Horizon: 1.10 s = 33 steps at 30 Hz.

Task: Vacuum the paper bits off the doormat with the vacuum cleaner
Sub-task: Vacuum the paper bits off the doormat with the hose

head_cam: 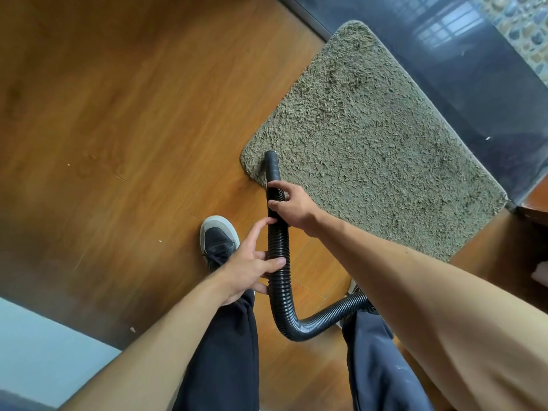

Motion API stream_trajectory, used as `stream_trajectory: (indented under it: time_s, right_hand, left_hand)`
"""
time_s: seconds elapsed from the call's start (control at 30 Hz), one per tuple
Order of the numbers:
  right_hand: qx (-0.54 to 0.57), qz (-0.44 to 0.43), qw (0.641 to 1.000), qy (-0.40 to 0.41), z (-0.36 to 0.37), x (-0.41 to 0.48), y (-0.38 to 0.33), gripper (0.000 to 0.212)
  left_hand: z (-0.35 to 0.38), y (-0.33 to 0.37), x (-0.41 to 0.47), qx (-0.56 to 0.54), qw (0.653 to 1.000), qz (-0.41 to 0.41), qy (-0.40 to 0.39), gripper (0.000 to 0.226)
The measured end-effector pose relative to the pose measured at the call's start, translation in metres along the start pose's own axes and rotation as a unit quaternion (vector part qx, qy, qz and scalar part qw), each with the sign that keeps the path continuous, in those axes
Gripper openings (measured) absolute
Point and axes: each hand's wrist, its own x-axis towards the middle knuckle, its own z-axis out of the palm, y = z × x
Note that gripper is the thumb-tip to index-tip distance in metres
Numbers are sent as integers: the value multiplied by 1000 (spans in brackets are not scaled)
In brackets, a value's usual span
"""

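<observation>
A shaggy grey-green doormat (364,137) lies on the wooden floor, slanting from top centre to the right. A black ribbed vacuum hose (278,280) runs from behind my right leg up to its smooth nozzle (272,163), whose tip rests on the mat's near-left corner. My right hand (292,207) is closed around the hose just behind the nozzle. My left hand (252,265) holds the hose lower down, thumb and fingers around it, index finger stretched along it. I see only a few tiny pale specks on the mat.
Small paper bits (160,241) lie scattered on the wooden floor (118,114) to the left. My left shoe (218,238) stands beside the hose. A dark glossy threshold (462,93) borders the mat's far side. A pale blue surface (38,357) fills the lower left corner.
</observation>
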Motion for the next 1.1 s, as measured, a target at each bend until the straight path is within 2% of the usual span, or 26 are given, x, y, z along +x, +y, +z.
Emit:
stream_trajectory:
  time_s: [0.5, 0.97, 1.1]
  right_hand:
    - [92, 8, 995, 25, -34, -4, 31, 48]
    - [216, 7, 973, 86, -97, -6, 78, 47]
    - [246, 9, 966, 78, -116, -8, 87, 46]
  left_hand:
    - [33, 9, 20, 91, 996, 0, -3, 68]
    - [96, 35, 62, 182, 983, -10, -19, 69]
    - [111, 42, 70, 200, 979, -10, -22, 69]
